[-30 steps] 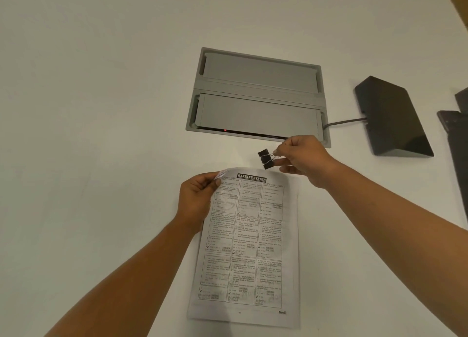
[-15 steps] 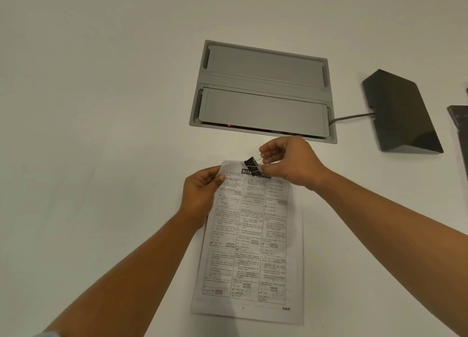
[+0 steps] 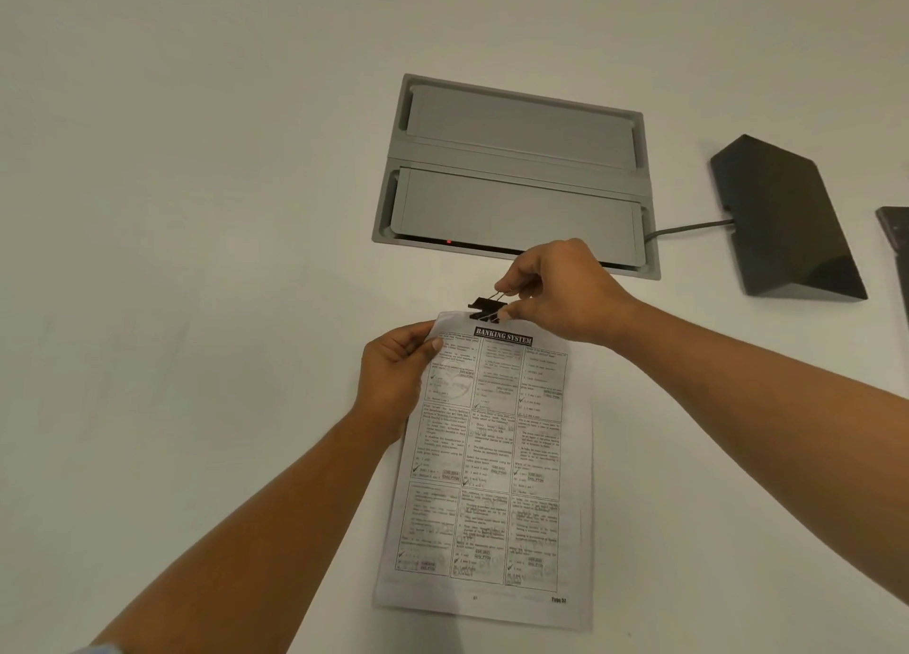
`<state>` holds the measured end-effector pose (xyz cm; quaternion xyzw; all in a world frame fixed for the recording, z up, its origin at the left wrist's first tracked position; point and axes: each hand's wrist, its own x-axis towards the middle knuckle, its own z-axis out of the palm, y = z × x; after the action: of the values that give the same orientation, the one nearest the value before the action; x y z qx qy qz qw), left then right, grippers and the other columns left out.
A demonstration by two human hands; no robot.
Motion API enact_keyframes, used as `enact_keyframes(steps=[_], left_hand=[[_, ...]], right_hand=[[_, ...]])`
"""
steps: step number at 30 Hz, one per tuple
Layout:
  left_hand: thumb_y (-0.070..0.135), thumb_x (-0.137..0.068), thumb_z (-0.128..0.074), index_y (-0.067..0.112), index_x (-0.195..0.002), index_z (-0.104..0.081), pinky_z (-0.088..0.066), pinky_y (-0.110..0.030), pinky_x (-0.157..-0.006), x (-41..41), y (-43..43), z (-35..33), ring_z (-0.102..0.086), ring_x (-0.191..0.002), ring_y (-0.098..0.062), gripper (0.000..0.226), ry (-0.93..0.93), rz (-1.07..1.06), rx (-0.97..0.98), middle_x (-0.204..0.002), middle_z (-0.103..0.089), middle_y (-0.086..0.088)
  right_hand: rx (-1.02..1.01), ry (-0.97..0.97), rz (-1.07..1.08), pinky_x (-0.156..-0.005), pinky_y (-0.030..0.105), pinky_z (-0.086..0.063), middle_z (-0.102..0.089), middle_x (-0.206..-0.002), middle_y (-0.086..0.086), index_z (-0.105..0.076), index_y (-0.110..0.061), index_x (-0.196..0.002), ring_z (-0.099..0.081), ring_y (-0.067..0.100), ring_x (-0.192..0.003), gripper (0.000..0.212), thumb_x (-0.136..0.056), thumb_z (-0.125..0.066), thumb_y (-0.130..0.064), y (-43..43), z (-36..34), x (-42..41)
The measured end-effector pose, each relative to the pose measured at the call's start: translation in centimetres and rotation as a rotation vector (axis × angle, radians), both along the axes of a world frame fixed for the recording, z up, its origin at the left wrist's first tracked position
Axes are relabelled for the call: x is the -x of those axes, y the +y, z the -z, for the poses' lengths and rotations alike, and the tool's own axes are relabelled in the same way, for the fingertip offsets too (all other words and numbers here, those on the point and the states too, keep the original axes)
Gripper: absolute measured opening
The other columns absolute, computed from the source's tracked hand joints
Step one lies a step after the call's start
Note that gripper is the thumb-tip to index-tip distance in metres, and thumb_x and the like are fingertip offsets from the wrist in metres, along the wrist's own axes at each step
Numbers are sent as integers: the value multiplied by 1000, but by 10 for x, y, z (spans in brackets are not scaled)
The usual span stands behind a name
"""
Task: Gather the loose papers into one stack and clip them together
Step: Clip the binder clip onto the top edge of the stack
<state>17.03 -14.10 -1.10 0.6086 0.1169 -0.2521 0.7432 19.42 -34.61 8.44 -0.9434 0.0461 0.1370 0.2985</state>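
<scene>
A stack of printed papers [image 3: 492,476] headed "BANKING SYSTEM" lies lengthwise on the white table [image 3: 196,211]. My left hand [image 3: 393,378] pinches the stack's top left corner between thumb and fingers. My right hand [image 3: 560,294] squeezes the wire handles of a black binder clip [image 3: 484,309]. The clip's jaws sit at the stack's top edge, just left of the heading; whether they are around the edge I cannot tell.
A grey recessed cable box [image 3: 516,176] with two lids is set into the table beyond the papers. A dark wedge-shaped device [image 3: 782,220] with a cable lies to the right. Another dark object [image 3: 897,240] pokes in at the right edge.
My right hand has carried the binder clip from above the page's right side down and left to the stack's top edge. The left hand has kept its pinch on the corner.
</scene>
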Motion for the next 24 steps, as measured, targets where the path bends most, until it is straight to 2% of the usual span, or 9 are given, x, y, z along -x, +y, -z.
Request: enact_keyframes(steps=[7, 10, 13, 18, 24], left_hand=[[-1, -91, -63, 17, -101, -76, -63, -36, -74, 0, 0, 0, -76, -87, -24, 24, -13, -5, 11, -94, -80, -4], [0, -91, -64, 17, -100, -77, -62, -37, -76, 0, -1, 2, -76, -87, -24, 23, -20, -6, -4, -95, -80, -5], [0, -91, -64, 17, -97, -77, -63, -35, -74, 0, -2, 2, -76, -86, -23, 23, -22, -20, 3, -92, -80, -4], [-2, -90, -64, 13, -96, -76, -62, -32, -74, 0, -3, 1, -76, -85, -21, 21, -35, -33, 23, -90, -80, -3], [1, -90, -65, 16, -95, -77, -62, -30, -68, 0, -4, -1, -77, -83, -21, 19, -37, -30, 22, -88, -80, -2]], right_hand=[[57, 50, -96, -74, 19, -55, -77, -94, 3, -77, -11, -93, -68, 8, -76, 17, -77, -81, -12, 1, 8, -10], [59, 77, -141, -78, 25, -58, -77, -90, 3, -78, -10, -91, -70, 9, -78, 15, -76, -82, -13, 1, 10, -16], [39, 115, -179, -77, 22, -57, -77, -90, 2, -78, -10, -93, -69, 6, -78, 19, -74, -83, -13, 3, 13, -21], [11, 171, -216, -70, 7, -50, -75, -93, -3, -75, -15, -102, -66, 0, -78, 31, -73, -85, -17, 5, 18, -31], [-40, 217, -195, -79, 18, -53, -71, -103, -7, -67, -21, -119, -67, 6, -93, 56, -68, -87, -33, 0, 23, -29]])
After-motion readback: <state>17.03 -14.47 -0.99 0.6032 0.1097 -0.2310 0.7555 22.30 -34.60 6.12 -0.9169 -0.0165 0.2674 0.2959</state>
